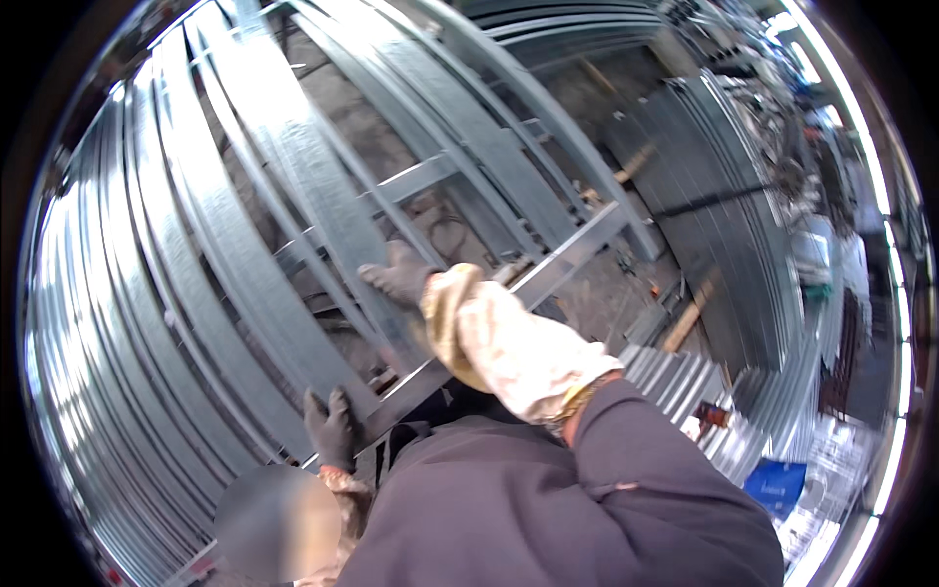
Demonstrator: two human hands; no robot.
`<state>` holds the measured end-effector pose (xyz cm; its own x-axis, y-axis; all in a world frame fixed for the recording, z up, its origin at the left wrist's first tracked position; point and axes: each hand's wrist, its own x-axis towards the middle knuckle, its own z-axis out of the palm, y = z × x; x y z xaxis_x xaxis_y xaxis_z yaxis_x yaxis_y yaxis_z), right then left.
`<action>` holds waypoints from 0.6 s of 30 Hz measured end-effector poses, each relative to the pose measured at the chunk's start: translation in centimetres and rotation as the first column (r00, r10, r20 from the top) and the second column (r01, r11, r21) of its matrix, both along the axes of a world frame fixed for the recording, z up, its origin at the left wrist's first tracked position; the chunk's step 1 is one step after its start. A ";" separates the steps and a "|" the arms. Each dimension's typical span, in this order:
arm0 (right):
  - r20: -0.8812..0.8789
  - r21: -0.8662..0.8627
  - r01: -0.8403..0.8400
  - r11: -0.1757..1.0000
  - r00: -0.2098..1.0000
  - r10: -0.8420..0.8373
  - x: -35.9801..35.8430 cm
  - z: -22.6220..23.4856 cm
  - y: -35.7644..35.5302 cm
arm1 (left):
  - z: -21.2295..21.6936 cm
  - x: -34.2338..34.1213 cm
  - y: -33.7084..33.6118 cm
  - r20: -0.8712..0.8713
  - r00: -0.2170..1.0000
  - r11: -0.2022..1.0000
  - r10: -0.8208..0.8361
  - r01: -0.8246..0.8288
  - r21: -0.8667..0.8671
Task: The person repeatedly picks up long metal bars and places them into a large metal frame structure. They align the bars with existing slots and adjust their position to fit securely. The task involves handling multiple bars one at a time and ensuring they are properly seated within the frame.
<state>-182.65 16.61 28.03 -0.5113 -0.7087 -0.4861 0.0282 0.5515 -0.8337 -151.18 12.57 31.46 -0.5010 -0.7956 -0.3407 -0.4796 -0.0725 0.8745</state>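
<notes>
Reaching forward-left over metal channels (318, 181), right hand (399, 276) unclenched, left hand (331, 430) nearer, fingers splayed.

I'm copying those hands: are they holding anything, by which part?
I can't tell if anything's gripped. The right hand lies on a metal channel, toward its near end; the left hand is by the near end of another metal channel.

The gray-gloved left hand (333, 432) is at one steel channel's (262, 303) end by the rack's near rail (572, 256); the gray-gloved right hand (399, 276) rests farther in, on another channel (337, 205).
</notes>
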 end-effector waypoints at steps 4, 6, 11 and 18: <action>-0.370 0.048 0.054 0.997 0.929 -0.033 2.5 5.0 2.8 | -1.6 0.0 0.1 -0.066 0.997 0.997 0.034 -0.029 0.077; -0.444 -0.065 0.010 0.998 0.895 -0.038 2.0 4.9 4.7 | -2.1 0.2 0.0 -0.012 0.998 0.988 0.067 -0.065 0.139; -0.496 -0.201 0.181 0.963 0.829 -0.259 -9.4 7.8 11.9 | -2.9 1.5 -0.1 -0.012 0.992 0.984 0.127 -0.124 0.124; -0.483 0.337 0.237 0.911 0.874 -0.049 -24.4 2.8 13.6 | -0.7 -0.4 0.1 0.022 0.993 0.988 0.113 -0.115 0.103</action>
